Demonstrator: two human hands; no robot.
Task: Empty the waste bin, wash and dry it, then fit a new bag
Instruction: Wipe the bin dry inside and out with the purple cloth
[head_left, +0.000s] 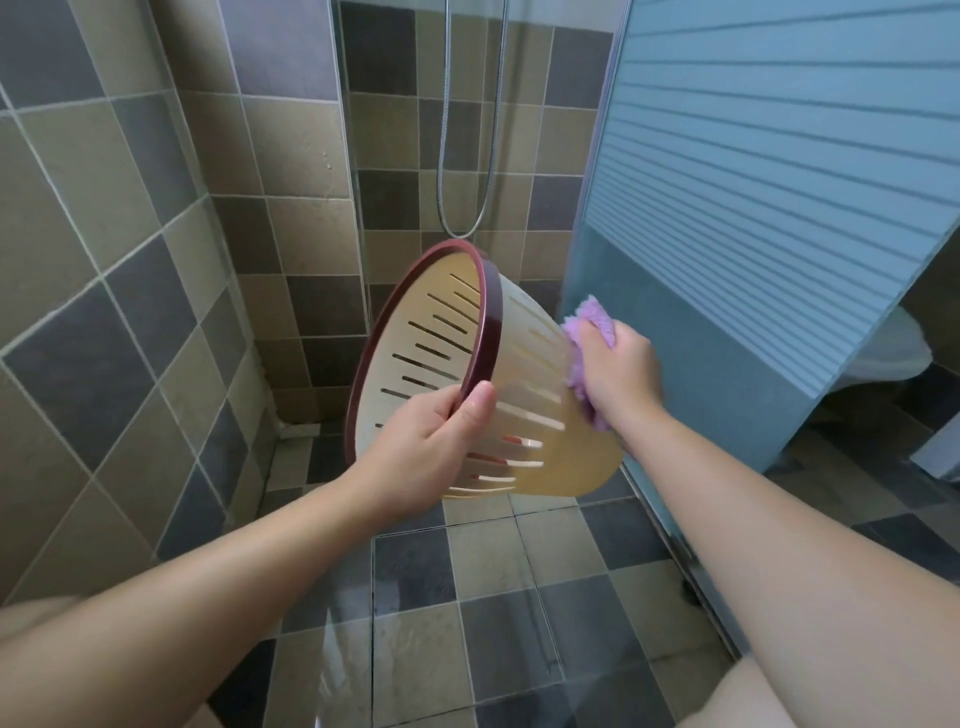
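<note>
A cream plastic waste bin (524, 374) with slotted sides and a dark red rim is held in the air, tipped on its side with its mouth facing left. My left hand (431, 441) grips the rim at its lower edge, thumb outside and fingers inside. My right hand (618, 369) holds a purple cloth (589, 332) and presses it against the bin's outer wall near its base. No bag is in the bin.
I stand in a tiled shower corner. A shower hose (470, 156) hangs on the back wall. A frosted glass door (769, 208) stands on the right, with a white toilet (898, 348) behind it. The floor tiles (493, 597) look wet.
</note>
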